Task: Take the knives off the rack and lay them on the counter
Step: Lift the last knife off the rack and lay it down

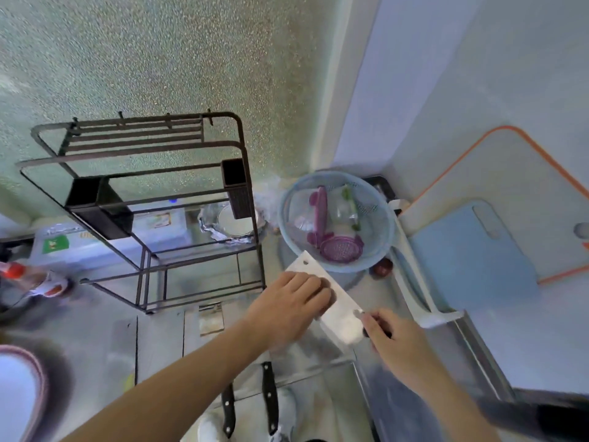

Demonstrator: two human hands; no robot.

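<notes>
We see a broad, rectangular steel cleaver [331, 301] lying slantwise over the shiny steel table [159, 339], just in front of the dark wire rack [140, 186], which holds no knives that we can see. Whether the blade rests flat on the table or is held just above it, we cannot tell. Our left hand [287, 309] reaches in from the lower left on a long bare forearm, palm down, its fingers [314, 287] pressed together and laid flat on the upper half of the blade. Our right hand [395, 341] comes in from the lower right, knuckles up, its fingers [371, 323] curled and pinching the cleaver's dark handle where it meets the blade.

Two slim knives with black riveted handles [269, 398] lie side by side at the near edge of the table, below our left forearm. Beside the cleaver's far tip sits a round pale blue mesh basket [379, 250] holding purple plastic pieces. To the right lies a light blue cutting board [471, 256] on a larger white board with an orange rim [516, 173].
</notes>
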